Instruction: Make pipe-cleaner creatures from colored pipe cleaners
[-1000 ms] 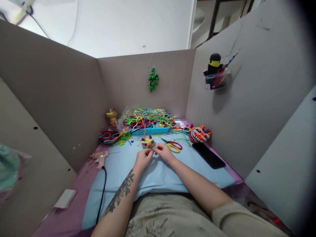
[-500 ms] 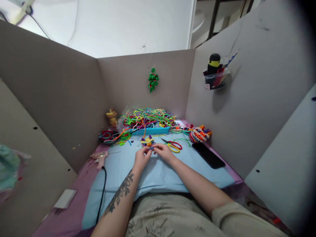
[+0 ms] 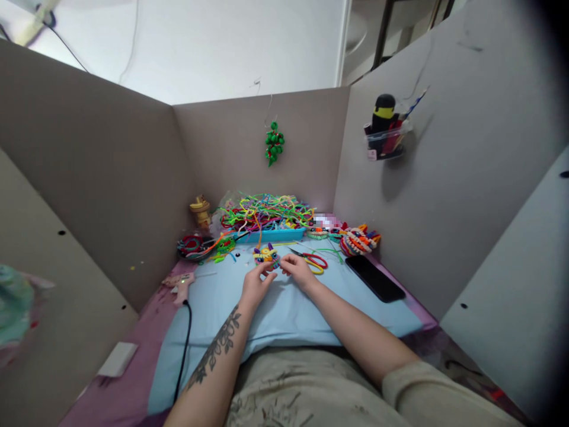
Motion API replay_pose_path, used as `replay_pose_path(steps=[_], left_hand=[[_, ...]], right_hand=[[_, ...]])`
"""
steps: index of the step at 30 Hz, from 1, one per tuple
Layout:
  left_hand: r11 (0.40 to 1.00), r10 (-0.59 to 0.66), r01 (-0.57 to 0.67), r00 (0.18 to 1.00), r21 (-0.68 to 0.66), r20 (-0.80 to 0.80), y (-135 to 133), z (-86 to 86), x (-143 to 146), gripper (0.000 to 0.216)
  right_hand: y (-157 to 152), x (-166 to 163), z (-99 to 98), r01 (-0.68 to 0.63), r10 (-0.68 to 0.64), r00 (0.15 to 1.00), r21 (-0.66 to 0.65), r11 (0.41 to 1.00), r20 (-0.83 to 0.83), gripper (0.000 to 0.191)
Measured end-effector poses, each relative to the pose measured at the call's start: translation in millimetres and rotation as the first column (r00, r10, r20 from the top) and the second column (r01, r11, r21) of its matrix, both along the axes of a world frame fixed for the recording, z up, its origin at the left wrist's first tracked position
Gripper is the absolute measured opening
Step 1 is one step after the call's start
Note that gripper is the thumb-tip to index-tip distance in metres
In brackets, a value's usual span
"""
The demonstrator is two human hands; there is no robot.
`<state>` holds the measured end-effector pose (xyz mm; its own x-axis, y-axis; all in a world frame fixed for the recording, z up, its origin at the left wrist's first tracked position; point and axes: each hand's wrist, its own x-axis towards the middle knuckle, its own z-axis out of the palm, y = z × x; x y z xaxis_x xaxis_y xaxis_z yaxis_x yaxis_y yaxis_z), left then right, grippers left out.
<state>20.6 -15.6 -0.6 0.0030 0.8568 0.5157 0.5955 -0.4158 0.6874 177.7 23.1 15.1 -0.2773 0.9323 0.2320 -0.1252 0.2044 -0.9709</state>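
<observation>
A small figure of coiled, colourful cord [image 3: 265,255], yellow with purple ear-like points and blue spots, is between my hands. My left hand [image 3: 256,283] has its fingers at the figure's lower edge, bent against it, with the thumb standing a little off. On the other side my right hand [image 3: 297,271] is closed, thumb and forefinger pinched at the figure's right edge. Its exact grip is too small to make out. Scissors [image 3: 316,261] with red and yellow handles lie just behind my right hand, partly covered by it.
Behind the figure stands a blue tray [image 3: 284,235] heaped with bright cords [image 3: 267,210]. A pink glue gun [image 3: 182,289] with a black cable lies left. At right are a black phone [image 3: 374,279] and bundled cord pieces [image 3: 359,240]. Grey panels [image 3: 267,172] enclose the workspace.
My right hand has shifted slightly right, away from my left. My left thumb has come away from the figure's lower edge. The figure has tilted slightly.
</observation>
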Motion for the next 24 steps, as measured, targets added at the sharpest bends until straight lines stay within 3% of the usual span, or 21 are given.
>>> replay_pose_path(steps=[6,13,18,21,22,24], left_hand=[[0.996,0.015,-0.005,0.995,0.094,-0.099,-2.1,3.6,0.7,0.019],[0.996,0.001,0.010,0.993,0.092,-0.119,-4.2,2.4,0.8,0.015],[0.998,0.003,0.011,0.978,0.069,-0.209,-6.4,10.1,-5.6,0.033],[0.961,0.273,-0.249,0.917,0.119,-0.292,-17.9,27.1,-34.6,0.038],[0.911,0.412,-0.391,0.853,0.130,-0.322,-24.2,33.0,-49.8,0.037],[0.723,0.663,-0.682,0.637,0.113,-0.393,-39.1,42.3,-85.7,0.048]], right_hand=[[4.2,-4.0,-11.3,-0.093,0.091,0.995,0.063,0.994,0.034,0.024],[4.1,-5.6,-12.6,-0.111,0.108,0.993,0.068,0.992,0.042,0.022],[0.4,-2.6,-4.6,-0.046,0.044,0.998,0.042,0.998,0.040,0.020],[0.8,1.0,-1.8,-0.007,0.006,0.998,0.028,1.000,0.057,0.020],[1.3,2.3,-1.6,-0.003,0.001,0.998,0.033,0.999,0.059,0.020],[2.7,3.9,-2.1,-0.001,-0.002,0.998,0.052,0.999,0.061,0.019]])
